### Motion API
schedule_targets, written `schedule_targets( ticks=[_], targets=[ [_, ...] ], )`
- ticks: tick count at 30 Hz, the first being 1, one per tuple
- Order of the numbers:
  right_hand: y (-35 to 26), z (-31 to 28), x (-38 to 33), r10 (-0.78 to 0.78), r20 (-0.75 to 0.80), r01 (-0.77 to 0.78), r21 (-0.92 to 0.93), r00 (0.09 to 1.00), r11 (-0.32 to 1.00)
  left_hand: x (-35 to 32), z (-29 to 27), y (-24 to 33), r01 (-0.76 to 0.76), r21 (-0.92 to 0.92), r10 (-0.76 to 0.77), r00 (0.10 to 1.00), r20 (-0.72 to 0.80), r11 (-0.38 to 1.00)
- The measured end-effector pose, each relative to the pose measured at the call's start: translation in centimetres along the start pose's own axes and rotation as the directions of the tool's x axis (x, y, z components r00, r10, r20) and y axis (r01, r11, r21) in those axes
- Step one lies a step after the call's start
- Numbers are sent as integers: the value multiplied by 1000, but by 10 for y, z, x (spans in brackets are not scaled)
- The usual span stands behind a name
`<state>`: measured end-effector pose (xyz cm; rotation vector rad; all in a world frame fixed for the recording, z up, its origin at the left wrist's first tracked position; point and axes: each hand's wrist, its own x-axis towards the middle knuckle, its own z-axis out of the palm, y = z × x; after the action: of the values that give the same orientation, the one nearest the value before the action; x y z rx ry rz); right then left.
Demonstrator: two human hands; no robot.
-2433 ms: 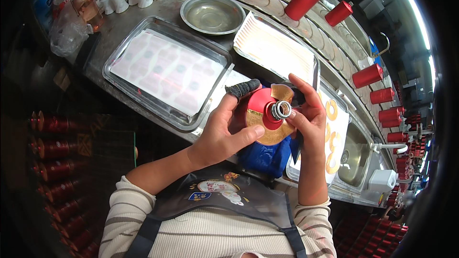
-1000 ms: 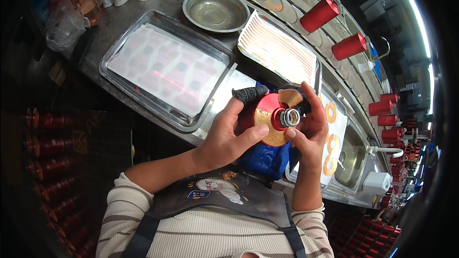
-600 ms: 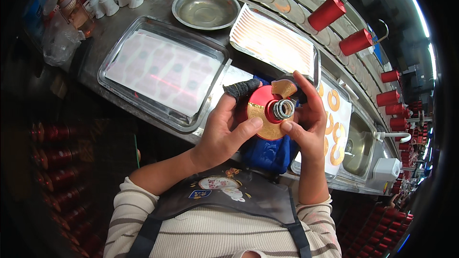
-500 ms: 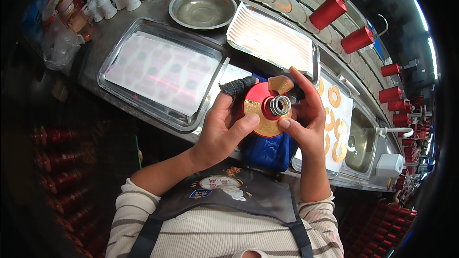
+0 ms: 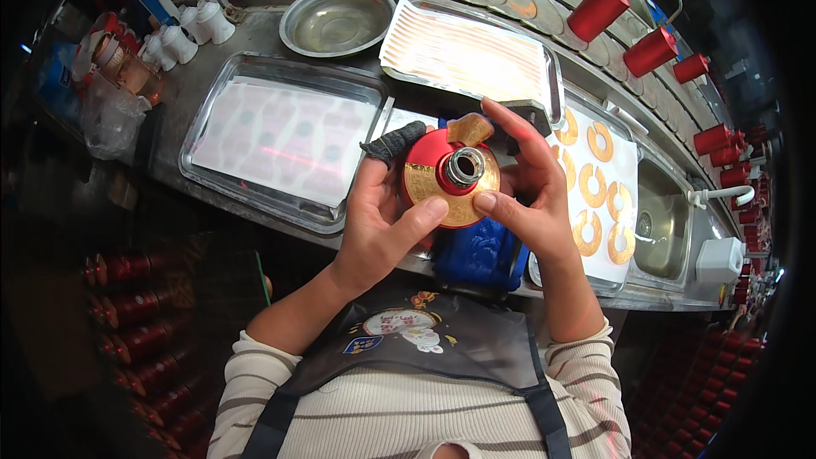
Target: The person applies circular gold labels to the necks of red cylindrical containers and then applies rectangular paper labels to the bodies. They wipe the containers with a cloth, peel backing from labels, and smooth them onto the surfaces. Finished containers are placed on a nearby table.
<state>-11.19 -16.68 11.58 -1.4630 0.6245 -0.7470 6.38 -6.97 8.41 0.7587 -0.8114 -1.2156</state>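
Observation:
Between my hands is a red bottle with an uncapped metal threaded neck tilted up toward me. A gold curved label lies around the near side of its shoulder. One end of the label stands up loose beyond the neck. My left hand grips the bottle's left side, its thumb pressed on the label and a black cover on its index finger. My right hand holds the right side, thumb on the label too, index finger raised. The bottle's lower body is hidden.
Blue cloth lies below the bottle. A metal tray with a patterned sheet is at left, a metal basin behind it. Striped strips and a sheet of gold curved labels lie at right, beside a sink. Red bottles line the conveyor.
The whole view has shifted slightly. My hands and the bottle have moved a little up and left in the picture. Both thumbs stay on the label, and its far end remains raised.

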Motion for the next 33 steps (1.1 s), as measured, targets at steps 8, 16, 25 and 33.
schedule_targets(
  ticks=[8, 16, 25, 33],
  targets=[
    [5, 6, 1, -38, -55, 42, 67, 998, 997, -1, 0, -1, -4, -13, 4, 1000, 2, 1000],
    [0, 4, 1, -10, -21, 11, 15, 1000, 1000, 1, 0, 0, 4, -25, -4, 1000, 6, 1000],
    [-3, 11, -1, -36, -58, 33, -58, 998, 998, 6, -3, 5, 44, -4, -45, 998, -51, 999],
    [-6, -2, 6, 83, 17, -85, 103, 996, 991, 6, 4, 7, 66, -4, -66, 994, -82, 998]
  ],
)
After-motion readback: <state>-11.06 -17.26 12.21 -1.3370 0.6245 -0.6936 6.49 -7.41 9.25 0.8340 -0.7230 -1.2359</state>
